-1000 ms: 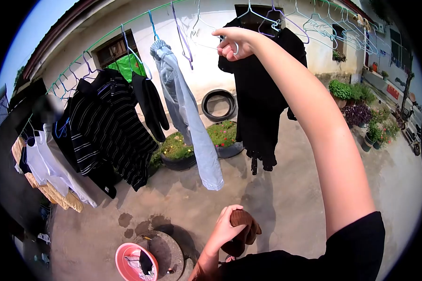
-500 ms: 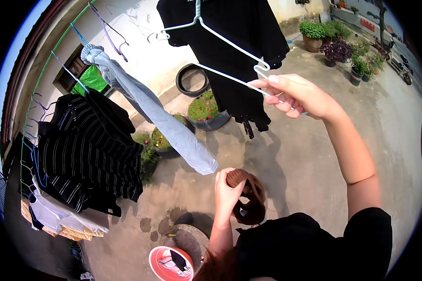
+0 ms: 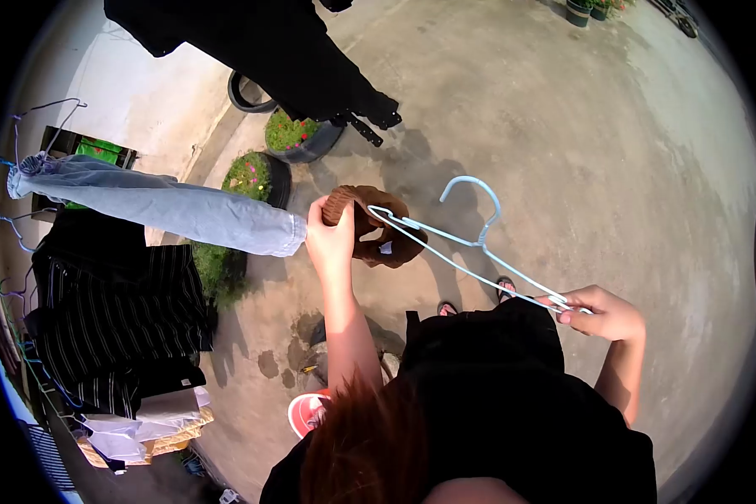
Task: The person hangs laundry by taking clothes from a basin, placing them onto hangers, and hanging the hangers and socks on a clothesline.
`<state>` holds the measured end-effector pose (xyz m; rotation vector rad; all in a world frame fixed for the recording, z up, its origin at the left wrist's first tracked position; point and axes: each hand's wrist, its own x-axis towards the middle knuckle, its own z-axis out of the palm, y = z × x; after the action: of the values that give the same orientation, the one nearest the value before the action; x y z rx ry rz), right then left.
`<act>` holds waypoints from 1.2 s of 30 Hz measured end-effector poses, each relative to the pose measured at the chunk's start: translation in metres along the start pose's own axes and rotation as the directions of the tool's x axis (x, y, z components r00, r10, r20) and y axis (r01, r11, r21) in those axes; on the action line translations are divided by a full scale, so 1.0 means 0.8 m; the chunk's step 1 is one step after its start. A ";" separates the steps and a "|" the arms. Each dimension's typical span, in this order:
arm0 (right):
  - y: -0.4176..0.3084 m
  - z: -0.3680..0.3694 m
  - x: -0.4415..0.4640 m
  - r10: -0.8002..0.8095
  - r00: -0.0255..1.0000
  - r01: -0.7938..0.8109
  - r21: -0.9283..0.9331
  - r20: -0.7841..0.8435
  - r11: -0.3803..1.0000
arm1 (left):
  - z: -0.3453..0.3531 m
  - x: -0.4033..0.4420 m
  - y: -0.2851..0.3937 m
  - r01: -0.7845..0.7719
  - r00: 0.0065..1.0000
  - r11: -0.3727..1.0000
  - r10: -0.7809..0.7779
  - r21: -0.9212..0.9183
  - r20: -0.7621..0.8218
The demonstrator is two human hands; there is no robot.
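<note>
My left hand (image 3: 329,237) grips the ribbed edge of a brown garment (image 3: 399,204), which hangs bunched with its opening facing up. The kind of garment is hard to make out. In my right hand (image 3: 603,312) is one end of a light blue clothes hanger (image 3: 482,244), its hook pointing away from me. The hanger's other end overlaps the garment's edge in view; I cannot tell whether they touch. Pale blue jeans (image 3: 185,210) hang on the left, their lower end close to my left hand.
A black garment (image 3: 269,55) hangs ahead. Striped black clothing (image 3: 126,307) and pale clothes (image 3: 155,424) hang at left. Planters (image 3: 311,147) stand by the wall. A red-rimmed bucket (image 3: 298,416) is low beside me, and several hangers are on the line at left.
My right hand has brought the hanger down from in front of the black garment to beside the brown garment. The view has tilted downward. My left hand keeps its grip.
</note>
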<state>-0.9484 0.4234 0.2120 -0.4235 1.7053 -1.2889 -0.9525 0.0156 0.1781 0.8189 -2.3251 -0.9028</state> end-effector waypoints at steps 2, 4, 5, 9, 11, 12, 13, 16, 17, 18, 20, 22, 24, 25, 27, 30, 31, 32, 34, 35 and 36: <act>0.011 0.006 -0.005 0.029 0.999 -0.029 0.006 -0.021 1.000 | 0.000 0.000 -0.001 -0.028 1.000 1.000 0.028 0.005 -0.008; 0.002 0.006 -0.010 0.013 0.998 -0.011 0.021 -0.056 1.000 | 0.000 0.003 -0.002 -0.015 1.000 1.000 0.015 0.014 -0.003; -0.003 0.006 -0.013 -0.004 0.998 0.008 0.076 -0.055 0.997 | 0.000 0.003 -0.003 -0.009 1.000 1.000 0.009 0.017 -0.001; -0.001 0.000 -0.017 -0.093 0.996 0.093 0.055 0.002 0.994 | 0.003 0.004 -0.005 -0.016 1.000 0.999 0.017 0.041 -0.023; 0.010 0.001 -0.008 -0.180 0.984 0.180 -0.061 0.017 0.982 | 0.004 0.004 -0.001 -0.020 0.999 0.997 0.021 0.073 -0.025; 0.008 0.000 -0.008 -0.152 0.988 0.153 -0.024 0.022 0.988 | 0.004 0.004 0.000 0.005 1.000 0.998 -0.004 0.060 -0.020; 0.003 -0.002 -0.007 -0.125 0.992 0.125 0.012 0.027 0.992 | 0.003 0.005 0.001 0.031 0.999 0.998 -0.030 0.047 -0.016; 0.005 -0.009 -0.008 -0.074 0.997 0.072 0.056 0.037 0.996 | 0.001 0.006 0.002 0.078 0.997 0.997 -0.078 -0.009 0.003; 0.007 -0.010 -0.008 -0.061 0.997 0.058 0.062 0.043 0.996 | 0.000 0.006 0.001 0.078 0.997 0.996 -0.077 -0.042 0.016; 0.011 -0.013 -0.005 -0.044 0.998 0.045 -0.005 0.041 0.999 | -0.002 0.008 -0.001 0.079 0.997 0.994 -0.077 -0.075 0.028; 0.023 -0.018 0.001 -0.015 0.999 0.019 -0.139 0.029 0.990 | 0.002 0.011 -0.016 0.058 0.998 0.994 -0.055 -0.091 0.043; 0.005 -0.008 0.017 -0.026 0.999 0.031 -0.177 0.030 0.984 | 0.004 0.014 -0.025 0.006 0.999 0.997 -0.002 -0.075 0.052; -0.004 0.008 0.035 -0.079 0.997 0.081 -0.193 0.017 0.978 | 0.001 0.005 -0.016 -0.030 0.997 0.998 0.034 -0.062 0.074; 0.003 0.018 0.047 -0.127 0.992 0.126 -0.190 0.006 0.974 | -0.002 -0.003 -0.003 -0.052 0.995 0.997 0.056 -0.051 0.079; 0.001 0.035 0.068 -0.154 0.988 0.147 -0.205 -0.021 0.968 | -0.004 -0.012 0.003 -0.077 0.984 0.995 0.086 -0.062 0.156; -0.012 0.049 0.093 -0.113 0.993 0.104 -0.200 -0.030 0.974 | -0.020 -0.026 0.039 -0.232 0.902 0.957 0.278 -0.175 0.329; -0.012 0.049 0.098 -0.112 0.994 0.110 -0.162 -0.004 0.981 | -0.023 -0.029 0.044 -0.237 0.870 0.937 0.323 -0.258 0.372; -0.012 0.048 0.102 -0.112 0.993 0.114 -0.124 0.024 0.986 | -0.028 -0.028 0.048 -0.225 0.843 0.914 0.357 -0.338 0.403; -0.003 0.038 0.098 -0.192 0.981 0.192 -0.068 0.007 0.979 | -0.039 -0.025 0.053 -0.186 0.785 0.852 0.429 -0.489 0.447; 0.001 0.033 0.096 -0.231 0.973 0.231 -0.040 -0.003 0.972 | -0.042 -0.024 0.053 -0.227 0.794 0.881 0.414 -0.414 0.445; 0.002 0.029 0.094 -0.266 0.964 0.267 0.015 -0.006 0.964 | -0.044 -0.025 0.059 -0.429 0.794 0.875 0.483 -0.223 0.369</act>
<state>-0.9672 0.3564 0.1758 -0.6598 1.6812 -1.4944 -0.9327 0.0430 0.2304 -0.0240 -2.6142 -1.0600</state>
